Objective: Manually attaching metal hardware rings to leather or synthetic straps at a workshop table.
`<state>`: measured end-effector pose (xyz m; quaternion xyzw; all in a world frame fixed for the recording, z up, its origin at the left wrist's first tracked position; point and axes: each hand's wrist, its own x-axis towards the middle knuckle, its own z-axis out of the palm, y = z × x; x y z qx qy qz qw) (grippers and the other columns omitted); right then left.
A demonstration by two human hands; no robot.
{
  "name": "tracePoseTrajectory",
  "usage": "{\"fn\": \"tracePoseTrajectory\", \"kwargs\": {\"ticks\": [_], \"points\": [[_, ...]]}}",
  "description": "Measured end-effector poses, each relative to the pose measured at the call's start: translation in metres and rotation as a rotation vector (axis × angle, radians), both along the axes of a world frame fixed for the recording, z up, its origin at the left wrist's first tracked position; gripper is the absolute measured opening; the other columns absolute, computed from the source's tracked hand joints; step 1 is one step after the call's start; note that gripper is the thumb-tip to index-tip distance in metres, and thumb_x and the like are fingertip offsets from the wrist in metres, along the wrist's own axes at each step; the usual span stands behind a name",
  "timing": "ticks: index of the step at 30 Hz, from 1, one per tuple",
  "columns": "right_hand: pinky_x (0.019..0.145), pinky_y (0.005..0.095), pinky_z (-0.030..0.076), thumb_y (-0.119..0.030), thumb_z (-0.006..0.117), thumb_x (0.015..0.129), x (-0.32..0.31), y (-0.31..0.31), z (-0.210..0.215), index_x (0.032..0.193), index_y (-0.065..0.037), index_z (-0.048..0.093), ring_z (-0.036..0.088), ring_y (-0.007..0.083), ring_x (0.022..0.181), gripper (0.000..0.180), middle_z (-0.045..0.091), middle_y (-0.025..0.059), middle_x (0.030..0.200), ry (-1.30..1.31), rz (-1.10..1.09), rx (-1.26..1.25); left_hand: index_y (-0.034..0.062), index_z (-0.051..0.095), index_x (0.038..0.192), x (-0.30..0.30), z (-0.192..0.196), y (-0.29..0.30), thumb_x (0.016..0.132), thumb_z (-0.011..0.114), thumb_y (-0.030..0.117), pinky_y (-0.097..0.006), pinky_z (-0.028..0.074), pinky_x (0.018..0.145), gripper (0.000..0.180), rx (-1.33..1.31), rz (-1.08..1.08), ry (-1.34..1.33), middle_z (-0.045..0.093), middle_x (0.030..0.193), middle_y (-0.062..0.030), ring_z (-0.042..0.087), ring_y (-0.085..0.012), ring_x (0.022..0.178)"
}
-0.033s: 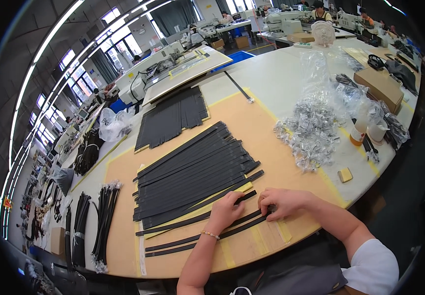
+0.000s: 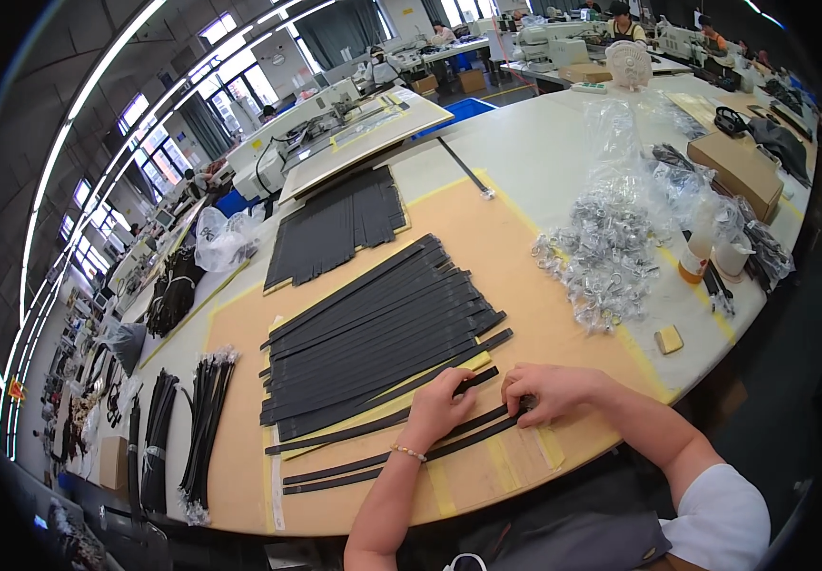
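Observation:
Several long flat black straps lie side by side in front of me, slightly slanted. My left hand point(image 2: 441, 407) rests over these near straps with curled fingertips closed on a black strap point(image 2: 475, 381). Close by on its right, my right hand point(image 2: 554, 392) pinches the right end of the nearest black strap point(image 2: 473, 440); a small dark bit shows between thumb and fingers. The exact grip is partly hidden. Just beyond the hands is a wide row of black straps point(image 2: 373, 343) laid edge to edge on a yellow-edged board.
A second strap row point(image 2: 335, 224) lies farther back. At right sit a pile of clear-wrapped metal hardware point(image 2: 606, 252), a yellow block point(image 2: 668, 339), a glue bottle point(image 2: 694, 257) and a cardboard box point(image 2: 736, 171). Bundled straps point(image 2: 206, 419) lie left. Sewing machines and people are beyond.

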<state>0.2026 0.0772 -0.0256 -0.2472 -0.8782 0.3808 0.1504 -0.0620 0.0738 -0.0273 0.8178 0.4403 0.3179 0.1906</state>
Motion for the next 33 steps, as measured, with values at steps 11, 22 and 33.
{"fn": "tracePoseTrajectory", "kwargs": {"ticks": [11, 22, 33], "points": [[0.097, 0.0361, 0.049, -0.026, 0.08, 0.085, 0.007, 0.006, 0.006, 0.099, -0.009, 0.073, 0.059, 0.0256, 0.11, 0.023, 0.065, 0.0074, 0.112, 0.011, 0.021, 0.0, 0.0025, 0.066, 0.11, 0.025, 0.032, 0.012, 0.088, 0.073, 0.014, -0.031, 0.053, 0.068, 0.025, -0.088, -0.031, -0.12, 0.071, 0.089, -0.01, 0.065, -0.0178, 0.074], [0.101, 0.0388, 0.044, -0.037, 0.062, 0.096, -0.054, -0.067, 0.175, 0.092, -0.008, 0.054, 0.057, 0.0236, 0.111, 0.031, 0.054, 0.0066, 0.101, 1.267, 0.634, -0.79, 0.0049, 0.072, 0.109, 0.033, -0.047, 0.003, 0.091, 0.075, 0.018, -0.033, 0.053, 0.07, 0.023, -0.203, 0.221, -0.241, 0.07, 0.089, -0.0108, 0.067, -0.0196, 0.077], [0.103, 0.0332, 0.047, -0.041, 0.044, 0.107, -0.145, -0.137, 0.21, 0.1, -0.006, 0.053, 0.061, 0.0236, 0.114, 0.037, 0.059, 0.0152, 0.118, 1.534, 1.289, -1.193, 0.0052, 0.073, 0.111, 0.037, -0.012, 0.012, 0.089, 0.075, 0.014, -0.031, 0.058, 0.07, 0.023, 0.0, -0.045, -0.065, 0.075, 0.102, -0.0114, 0.073, -0.0225, 0.082]]}}
